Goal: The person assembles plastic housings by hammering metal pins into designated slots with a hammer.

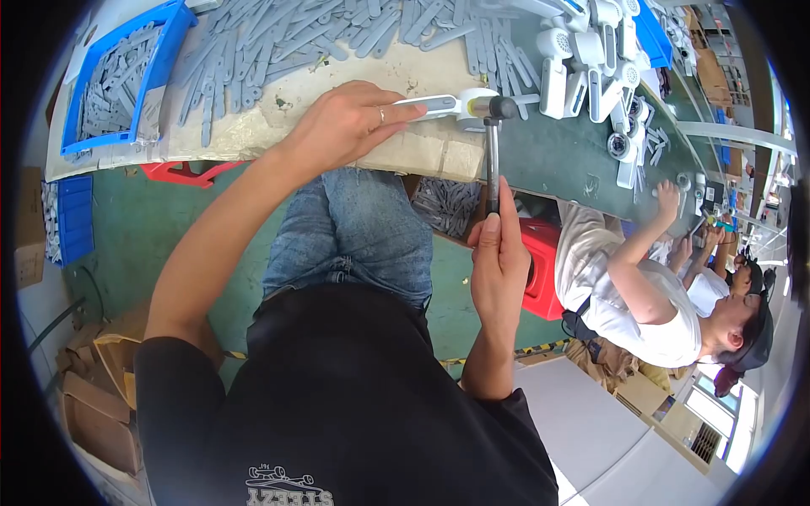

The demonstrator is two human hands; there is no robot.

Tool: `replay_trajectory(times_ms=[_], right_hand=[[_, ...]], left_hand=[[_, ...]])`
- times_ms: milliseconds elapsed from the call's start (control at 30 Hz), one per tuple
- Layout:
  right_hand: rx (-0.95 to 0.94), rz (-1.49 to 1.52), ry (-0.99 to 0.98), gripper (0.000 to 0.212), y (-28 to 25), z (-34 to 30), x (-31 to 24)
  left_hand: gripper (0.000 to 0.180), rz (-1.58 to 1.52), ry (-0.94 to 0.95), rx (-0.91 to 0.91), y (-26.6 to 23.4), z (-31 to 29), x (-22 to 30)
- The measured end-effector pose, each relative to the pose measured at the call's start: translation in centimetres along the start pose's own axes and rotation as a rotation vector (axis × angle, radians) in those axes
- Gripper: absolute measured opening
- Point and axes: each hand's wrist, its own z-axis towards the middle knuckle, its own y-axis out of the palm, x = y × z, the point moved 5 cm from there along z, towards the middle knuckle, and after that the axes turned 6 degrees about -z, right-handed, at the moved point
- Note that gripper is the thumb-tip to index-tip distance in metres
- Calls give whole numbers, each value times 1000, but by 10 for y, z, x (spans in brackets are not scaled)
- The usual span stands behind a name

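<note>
My left hand [350,122] presses a white and grey plastic handle part [447,105] flat on the worn bench top [253,135], fingers closed over its near end. My right hand [498,253] grips the lower end of a small hammer [492,156] held upright. The hammer's dark head [498,107] sits right at the far end of the white part, touching or nearly touching it. My jeans and black shirt fill the lower middle of the view.
Several grey plastic strips [287,42] lie piled across the bench. A blue bin [118,76] holds more at left. White assembled units [591,67] stand at right. Co-workers [650,295] sit along the bench. A red stool [540,270] and cardboard boxes [93,388] stand on the floor.
</note>
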Motion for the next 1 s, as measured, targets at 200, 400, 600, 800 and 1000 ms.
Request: replay_trajectory(times_ms=[200, 400, 600, 800, 1000], right_hand=[[191, 23, -164, 46, -9, -5, -28], [-24, -283, -54, 46, 3, 14, -16], [95, -218, -29, 44, -4, 9, -17], [183, -96, -132, 45, -7, -4, -23], [51, -274, -150, 46, -7, 6, -30]], left_hand=[[35, 24, 37, 5, -4, 2, 3], [28, 23, 74, 68, -3, 4, 3], [29, 25, 77, 70, -2, 4, 4], [29, 9, 42, 55, 0, 1, 4], [44, -8, -7, 14, 4, -3, 2]])
